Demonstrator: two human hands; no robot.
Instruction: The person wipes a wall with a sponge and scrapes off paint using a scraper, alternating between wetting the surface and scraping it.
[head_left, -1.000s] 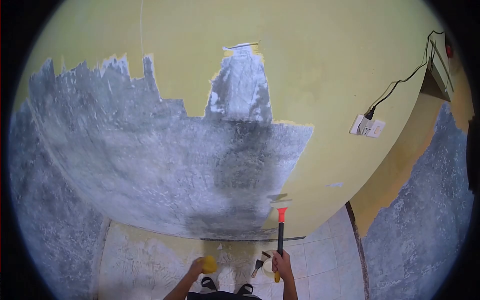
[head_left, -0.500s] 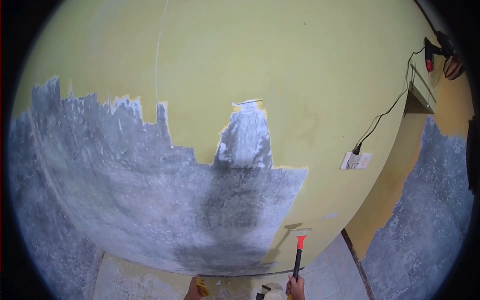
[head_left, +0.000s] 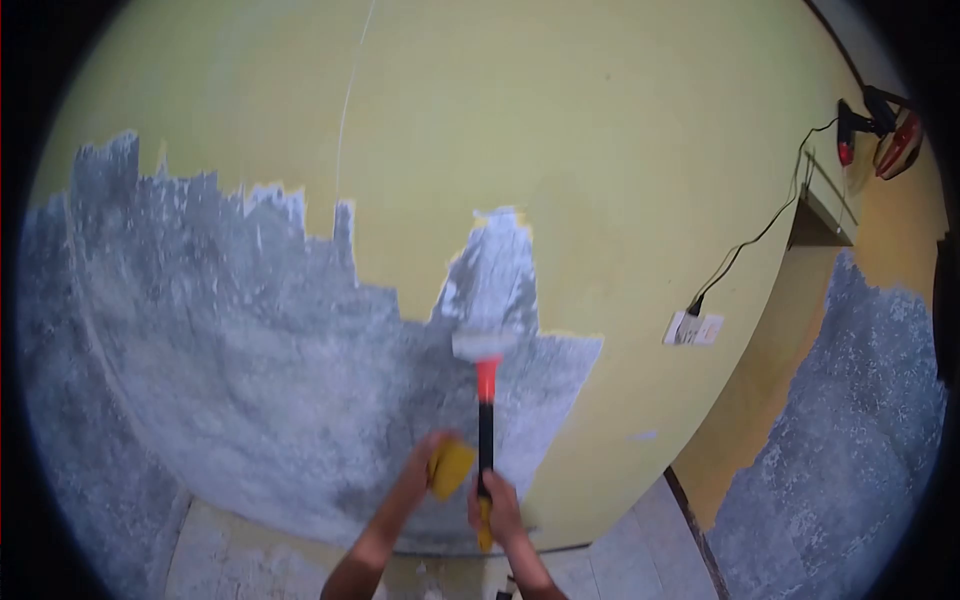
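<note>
My right hand (head_left: 495, 503) grips a long-handled scraper (head_left: 486, 430) near its lower, yellow end. The shaft is black, the neck red, and the wide blade (head_left: 484, 345), blurred by motion, points upward. In this view the blade overlaps the foot of a narrow scraped patch (head_left: 495, 270) on the wall. To the left, my left hand (head_left: 425, 465) is closed on a soft-looking yellow pad (head_left: 452, 467), held beside the scraper shaft. Bare grey plaster (head_left: 260, 340) lies behind both hands, with ragged edges against the yellow-green paint (head_left: 640, 200).
A wall socket (head_left: 692, 328) at right has a black cable plugged in, running up to a lamp-like device (head_left: 895, 140). A small shelf (head_left: 825, 210) juts out below it. Grey scraped plaster (head_left: 800, 480) covers part of the right side wall. Pale floor tiles (head_left: 635, 545) show below.
Both hands have risen from the bottom edge. The scraper has moved up and left, from the painted area to the foot of the narrow patch. The view has shifted slightly.
</note>
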